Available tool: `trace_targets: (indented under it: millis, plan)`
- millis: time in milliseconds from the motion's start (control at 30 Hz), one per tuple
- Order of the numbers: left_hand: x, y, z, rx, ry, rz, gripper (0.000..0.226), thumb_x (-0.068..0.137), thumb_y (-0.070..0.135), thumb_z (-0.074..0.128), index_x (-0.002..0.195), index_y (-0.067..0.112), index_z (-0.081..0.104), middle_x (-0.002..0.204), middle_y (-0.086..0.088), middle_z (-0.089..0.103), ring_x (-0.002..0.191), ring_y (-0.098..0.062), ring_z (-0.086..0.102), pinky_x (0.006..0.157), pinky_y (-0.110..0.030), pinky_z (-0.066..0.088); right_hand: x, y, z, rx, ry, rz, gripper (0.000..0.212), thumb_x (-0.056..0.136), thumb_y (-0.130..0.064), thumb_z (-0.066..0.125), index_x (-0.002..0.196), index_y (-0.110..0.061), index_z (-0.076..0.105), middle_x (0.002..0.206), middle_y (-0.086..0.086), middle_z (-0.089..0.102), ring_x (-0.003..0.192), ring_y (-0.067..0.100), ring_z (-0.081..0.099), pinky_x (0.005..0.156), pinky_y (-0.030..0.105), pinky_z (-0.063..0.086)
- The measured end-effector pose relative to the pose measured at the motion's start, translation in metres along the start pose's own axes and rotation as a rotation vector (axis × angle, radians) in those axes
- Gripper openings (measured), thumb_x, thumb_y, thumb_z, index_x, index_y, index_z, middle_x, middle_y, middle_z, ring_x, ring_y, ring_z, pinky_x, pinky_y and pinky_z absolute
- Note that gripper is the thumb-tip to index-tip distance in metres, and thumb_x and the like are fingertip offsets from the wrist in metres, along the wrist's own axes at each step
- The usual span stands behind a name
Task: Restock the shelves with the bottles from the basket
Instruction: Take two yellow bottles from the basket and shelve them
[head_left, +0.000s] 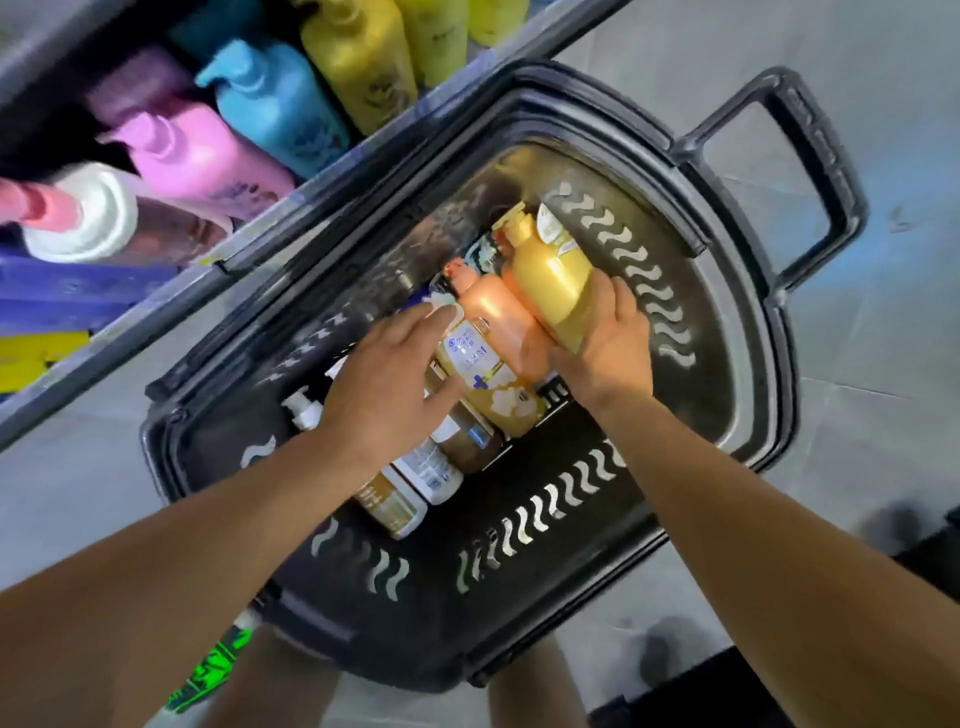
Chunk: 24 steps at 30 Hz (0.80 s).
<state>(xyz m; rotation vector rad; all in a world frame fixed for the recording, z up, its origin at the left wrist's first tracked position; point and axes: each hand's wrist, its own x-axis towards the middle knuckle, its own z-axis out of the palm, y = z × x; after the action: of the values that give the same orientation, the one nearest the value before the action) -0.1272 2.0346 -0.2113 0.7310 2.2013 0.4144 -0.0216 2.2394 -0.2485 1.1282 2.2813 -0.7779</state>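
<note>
A black plastic basket (737, 291) stands on the floor below me with several bottles lying in it. My right hand (608, 343) grips the lower end of a gold pump bottle (550, 275) inside the basket. Beside it lies an orange pump bottle (493, 312) with a white and gold label. My left hand (387, 379) reaches in with fingers spread and touches the orange bottle's left side. Under my left hand lie smaller white and brown bottles (436, 473). The shelf (156, 306) at the upper left holds pink (208, 161), blue (280, 109) and gold bottles (358, 57).
The basket's pull handle (815, 171) sticks out to the upper right over grey floor tiles (872, 415). A white-capped bottle (88, 218) lies at the shelf's left. Blue and yellow price strips (47, 332) run along the shelf edge. My legs show below the basket.
</note>
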Motion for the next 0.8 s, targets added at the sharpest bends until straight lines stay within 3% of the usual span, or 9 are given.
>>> trace_targets:
  millis: [100, 167, 233, 300, 400, 533, 633, 733, 800]
  plan:
    - [0.008, -0.008, 0.013, -0.024, -0.007, -0.013, 0.068, 0.092, 0.040, 0.058, 0.152, 0.021, 0.034, 0.156, -0.002, 0.035, 0.141, -0.025, 0.033, 0.113, -0.038, 0.032, 0.005, 0.008, 0.017, -0.205, 0.093, -0.034, 0.088, 0.075, -0.039, 0.070, 0.148, -0.012, 0.029, 0.137, 0.013, 0.042, 0.117, 0.034, 0.043, 0.097, 0.040, 0.033]
    - [0.011, -0.014, 0.020, -0.032, -0.003, -0.016, 0.067, 0.091, 0.040, 0.057, 0.151, 0.019, 0.036, 0.155, -0.002, 0.038, 0.139, -0.024, 0.035, 0.112, -0.036, 0.032, 0.005, 0.013, 0.027, -0.262, 0.101, -0.062, 0.088, 0.075, -0.053, 0.072, 0.144, -0.012, 0.035, 0.129, 0.014, 0.044, 0.110, 0.035, 0.045, 0.087, 0.041, 0.038]
    - [0.010, -0.019, 0.027, -0.042, 0.002, -0.029, 0.066, 0.092, 0.039, 0.058, 0.151, 0.018, 0.036, 0.154, -0.002, 0.039, 0.139, -0.024, 0.035, 0.111, -0.033, 0.030, 0.006, 0.020, 0.038, -0.263, 0.058, -0.087, 0.094, 0.076, -0.066, 0.068, 0.145, -0.014, 0.031, 0.134, 0.015, 0.041, 0.115, 0.035, 0.045, 0.094, 0.044, 0.041]
    - [0.008, -0.024, 0.032, -0.046, 0.009, -0.041, 0.066, 0.092, 0.039, 0.059, 0.151, 0.018, 0.037, 0.154, -0.003, 0.039, 0.139, -0.024, 0.036, 0.112, -0.033, 0.030, 0.009, 0.024, 0.048, -0.173, 0.020, -0.091, 0.097, 0.081, -0.067, 0.063, 0.151, -0.014, 0.021, 0.145, 0.015, 0.037, 0.126, 0.036, 0.042, 0.105, 0.047, 0.036]
    - [0.005, -0.030, 0.039, -0.044, 0.011, -0.042, 0.066, 0.093, 0.038, 0.060, 0.151, 0.017, 0.037, 0.154, -0.004, 0.039, 0.139, -0.027, 0.037, 0.114, -0.039, 0.034, 0.011, 0.027, 0.059, -0.156, 0.041, -0.074, 0.104, 0.079, -0.070, 0.063, 0.153, -0.017, 0.013, 0.151, 0.012, 0.034, 0.131, 0.035, 0.040, 0.108, 0.048, 0.035]
    - [-0.001, -0.033, 0.045, -0.072, 0.026, -0.045, 0.065, 0.093, 0.036, 0.061, 0.151, 0.018, 0.037, 0.154, -0.004, 0.039, 0.139, -0.028, 0.038, 0.113, -0.041, 0.036, 0.021, 0.023, 0.057, -0.156, 0.018, -0.040, 0.100, 0.069, -0.062, 0.076, 0.144, -0.018, 0.028, 0.137, 0.009, 0.048, 0.122, 0.032, 0.051, 0.101, 0.044, 0.042]
    - [-0.007, -0.028, 0.045, -0.134, 0.047, -0.059, 0.067, 0.092, 0.036, 0.062, 0.151, 0.021, 0.035, 0.153, -0.001, 0.041, 0.139, -0.024, 0.038, 0.113, -0.033, 0.032, 0.014, 0.017, 0.045, 0.046, -0.143, 0.067, 0.093, 0.066, -0.053, 0.081, 0.140, -0.017, 0.037, 0.124, 0.006, 0.058, 0.112, 0.028, 0.058, 0.093, 0.039, 0.049]
    - [-0.016, -0.018, 0.042, -0.247, 0.075, -0.107, 0.071, 0.091, 0.040, 0.063, 0.153, 0.027, 0.032, 0.152, 0.003, 0.042, 0.139, -0.016, 0.038, 0.111, -0.029, 0.032, -0.022, 0.017, 0.033, 0.529, -0.340, 0.115, 0.080, 0.066, -0.034, 0.088, 0.135, -0.022, 0.048, 0.118, -0.003, 0.064, 0.108, 0.017, 0.062, 0.097, 0.043, 0.052]
    - [-0.025, -0.010, 0.040, -0.340, 0.102, -0.107, 0.073, 0.089, 0.042, 0.065, 0.153, 0.031, 0.030, 0.151, 0.007, 0.044, 0.136, -0.008, 0.041, 0.108, -0.024, 0.034, -0.047, 0.016, 0.028, 0.707, -0.447, 0.091, 0.071, 0.067, -0.029, 0.087, 0.130, -0.025, 0.054, 0.114, -0.004, 0.069, 0.106, 0.014, 0.065, 0.098, 0.045, 0.052]
